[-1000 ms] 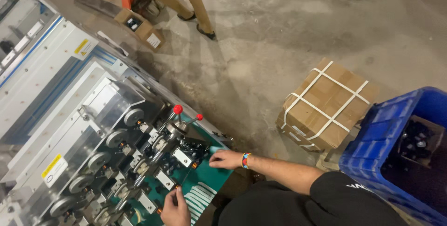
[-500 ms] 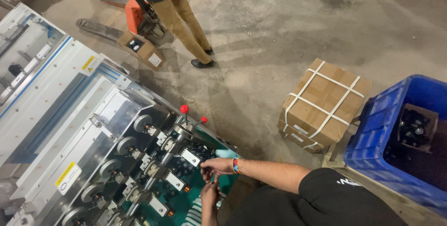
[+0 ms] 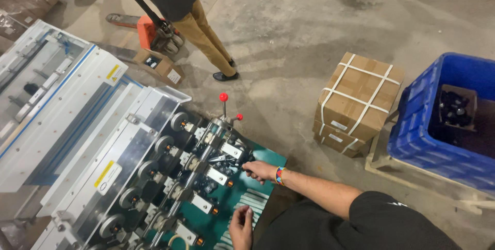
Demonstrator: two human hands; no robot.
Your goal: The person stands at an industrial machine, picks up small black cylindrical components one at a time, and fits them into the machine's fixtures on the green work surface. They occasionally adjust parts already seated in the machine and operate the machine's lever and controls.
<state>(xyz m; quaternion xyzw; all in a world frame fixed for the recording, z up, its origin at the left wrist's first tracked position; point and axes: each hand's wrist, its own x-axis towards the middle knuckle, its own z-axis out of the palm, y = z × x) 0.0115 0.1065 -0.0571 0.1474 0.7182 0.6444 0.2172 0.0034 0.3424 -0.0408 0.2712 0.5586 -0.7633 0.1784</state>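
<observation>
Nearest, the left hand (image 3: 241, 225) rests on the green machine bed (image 3: 242, 198), fingers loosely curled and holding nothing, apparently as a brace. Just beyond, the right hand (image 3: 260, 170), wearing a beaded wristband (image 3: 280, 176), has its fingers wrapped around a dark handle (image 3: 246, 167) at the roller assembly (image 3: 206, 165). Two red-knobbed levers (image 3: 223, 97) stand upright behind it. Farther off: one strapped cardboard box (image 3: 358, 98), one blue crate (image 3: 443, 126), and another person beside an orange pallet jack (image 3: 154, 31).
</observation>
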